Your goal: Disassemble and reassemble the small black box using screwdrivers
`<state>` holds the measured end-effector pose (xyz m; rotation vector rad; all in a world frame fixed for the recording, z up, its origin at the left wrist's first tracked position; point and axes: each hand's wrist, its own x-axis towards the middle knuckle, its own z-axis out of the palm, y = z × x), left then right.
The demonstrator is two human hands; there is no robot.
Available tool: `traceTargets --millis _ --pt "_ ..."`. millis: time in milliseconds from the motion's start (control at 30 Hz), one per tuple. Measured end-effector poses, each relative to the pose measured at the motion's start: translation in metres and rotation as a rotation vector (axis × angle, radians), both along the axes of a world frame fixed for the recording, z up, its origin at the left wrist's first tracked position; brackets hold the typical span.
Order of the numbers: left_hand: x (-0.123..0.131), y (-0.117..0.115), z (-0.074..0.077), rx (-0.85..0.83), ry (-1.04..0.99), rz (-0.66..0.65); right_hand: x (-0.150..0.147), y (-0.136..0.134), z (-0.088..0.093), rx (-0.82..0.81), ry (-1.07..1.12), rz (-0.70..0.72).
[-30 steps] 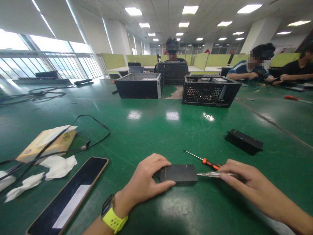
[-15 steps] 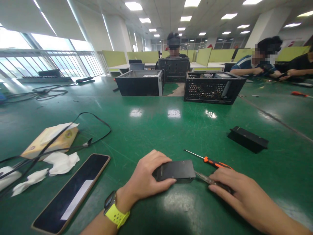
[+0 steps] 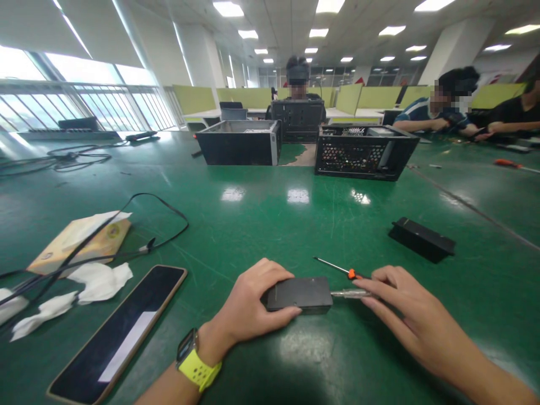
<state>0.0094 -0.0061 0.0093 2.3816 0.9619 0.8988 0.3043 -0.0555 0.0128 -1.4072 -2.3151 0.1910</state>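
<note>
A small black rectangular box [image 3: 301, 293] lies on the green table, gripped at its left end between the thumb and fingers of my left hand [image 3: 261, 298]. My right hand [image 3: 399, 306] pinches a screwdriver with a clear shaft or handle [image 3: 351, 293]. Its tip meets the right end face of the box; the exact contact is too small to make out. Just behind my right fingers lies a second screwdriver with an orange and black handle [image 3: 352, 274], its thin shaft pointing left. My palm hides part of the held tool.
A similar black part [image 3: 423, 239] lies at the right. To the left are a phone [image 3: 122, 332], crumpled tissues [image 3: 101, 283], a tissue pack [image 3: 84, 242] and black cables [image 3: 185, 216]. Two black computer cases [image 3: 238, 146] stand farther back. People sit across the table.
My right hand has risen a little and turned, bringing the screwdriver level and in line with the box's end. My left hand still holds the box in place.
</note>
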Motion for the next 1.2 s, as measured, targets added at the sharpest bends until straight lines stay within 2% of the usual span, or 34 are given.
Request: traceTargets --millis 200,367,500,600,833,967,1200 --pt "0.0 0.001 0.001 -0.007 0.013 0.012 -0.01 0.001 -0.004 -0.026 -0.108 0.046" --pt "-0.001 0.0 0.002 -0.002 -0.009 0.014 -0.002 0.0 0.001 -0.057 -0.09 0.047" --pt "0.0 -0.001 0.002 -0.002 -0.011 0.015 0.001 0.0 0.001 -0.003 -0.036 0.04" --pt "0.0 -0.002 0.001 -0.009 -0.002 0.015 -0.004 0.0 -0.002 0.03 -0.033 0.044" --pt "0.0 -0.002 0.002 -0.01 0.012 0.033 -0.024 0.0 -0.005 -0.055 -0.126 0.095" --pt "0.001 -0.003 0.004 -0.017 0.003 0.036 -0.015 -0.003 0.003 -0.067 -0.082 0.105" --pt "0.001 -0.003 0.002 -0.038 -0.005 0.047 0.0 -0.002 0.008 -0.11 -0.16 0.097"
